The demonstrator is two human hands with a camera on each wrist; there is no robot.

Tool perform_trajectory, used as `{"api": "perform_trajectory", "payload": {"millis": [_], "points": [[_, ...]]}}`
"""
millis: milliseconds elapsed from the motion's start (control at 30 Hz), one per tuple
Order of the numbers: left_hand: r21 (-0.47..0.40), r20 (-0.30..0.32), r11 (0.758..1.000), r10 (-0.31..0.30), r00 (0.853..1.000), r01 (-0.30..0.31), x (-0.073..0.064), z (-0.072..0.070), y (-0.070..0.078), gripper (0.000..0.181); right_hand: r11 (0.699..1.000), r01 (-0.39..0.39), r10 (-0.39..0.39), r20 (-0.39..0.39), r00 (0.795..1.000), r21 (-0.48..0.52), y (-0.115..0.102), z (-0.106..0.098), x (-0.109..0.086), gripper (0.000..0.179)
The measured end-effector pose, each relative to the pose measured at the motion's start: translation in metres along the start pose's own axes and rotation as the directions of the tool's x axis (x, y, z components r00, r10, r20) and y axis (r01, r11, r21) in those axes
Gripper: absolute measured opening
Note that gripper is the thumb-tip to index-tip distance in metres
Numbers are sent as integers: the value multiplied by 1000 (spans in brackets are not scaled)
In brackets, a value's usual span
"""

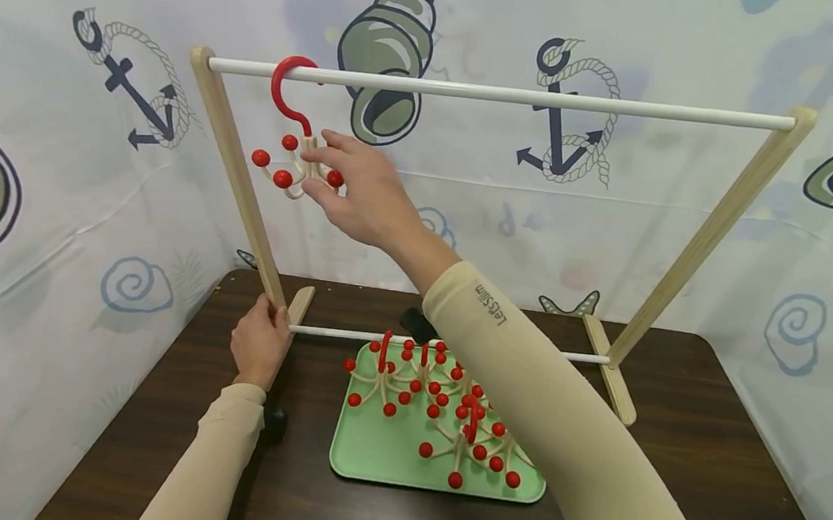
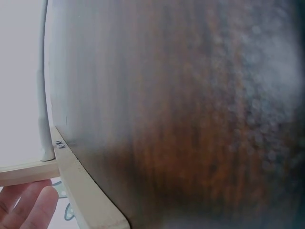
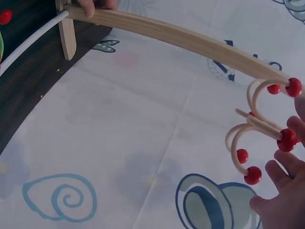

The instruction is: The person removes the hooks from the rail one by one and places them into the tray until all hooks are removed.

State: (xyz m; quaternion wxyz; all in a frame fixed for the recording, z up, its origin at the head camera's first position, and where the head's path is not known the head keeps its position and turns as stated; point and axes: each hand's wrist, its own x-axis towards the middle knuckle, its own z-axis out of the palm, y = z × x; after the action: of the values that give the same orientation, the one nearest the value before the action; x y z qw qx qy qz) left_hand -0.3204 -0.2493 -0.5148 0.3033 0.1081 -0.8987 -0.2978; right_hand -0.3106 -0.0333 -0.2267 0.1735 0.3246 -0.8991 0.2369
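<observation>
A hanger with a red hook [image 1: 277, 94] and curved cream arms tipped with red balls [image 1: 283, 179] hangs from the upper white bar [image 1: 515, 96], close to its left end. My right hand [image 1: 372, 193] is beside the hanger's stem, fingers extended and spread. In the right wrist view its fingertips are right at the red balls [image 3: 286, 140]. Low on the frame's left wooden post [image 1: 237, 167], my left hand [image 1: 260, 342] grips the wood near the foot. The left wrist view shows a few of its fingers [image 2: 42, 210] behind the post.
On the dark table [image 1: 302, 508], a green tray [image 1: 374, 461] bears several similar hangers [image 1: 384, 381], partly hidden by my right sleeve [image 1: 526, 371]. A lower white bar [image 1: 334, 332] crosses behind them. The right post [image 1: 713, 230] stands on a wooden foot [image 1: 609, 371]. Patterned cloth [image 1: 709, 37] surrounds the table.
</observation>
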Motion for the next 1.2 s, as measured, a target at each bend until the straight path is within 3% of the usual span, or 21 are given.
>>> {"api": "perform_trajectory", "payload": {"millis": [200, 467, 633, 767, 833, 1000, 1200], "points": [[0, -3, 1000, -4, 1000, 4, 1, 1, -1, 15, 994, -45, 58, 129, 990, -98, -3, 5, 12, 52], [-1, 9, 1000, -17, 1000, 17, 1, 1, -1, 16, 998, -50, 56, 172, 983, -42, -2, 9, 12, 56], [-2, 2, 1000, -16, 1000, 16, 1, 1, -1, 16, 993, -69, 61, 78, 995, 101, 1, 12, 9, 49], [0, -1, 1000, -16, 1000, 16, 2, 2, -2, 16, 958, -91, 105, -34, 994, 273, 2, 14, 8, 40], [4, 1, 1000, -17, 1000, 17, 2, 2, -2, 16, 935, -120, 157, -88, 984, 334, 2, 16, 7, 36], [12, 6, 1000, -27, 1000, 27, 2, 3, -4, 16, 892, -187, 289, -200, 936, 412, 0, 17, 6, 25], [13, 6, 1000, -27, 1000, 27, 2, 1, -2, 17, 881, -196, 336, -277, 900, 431, 0, 11, 7, 18]]}}
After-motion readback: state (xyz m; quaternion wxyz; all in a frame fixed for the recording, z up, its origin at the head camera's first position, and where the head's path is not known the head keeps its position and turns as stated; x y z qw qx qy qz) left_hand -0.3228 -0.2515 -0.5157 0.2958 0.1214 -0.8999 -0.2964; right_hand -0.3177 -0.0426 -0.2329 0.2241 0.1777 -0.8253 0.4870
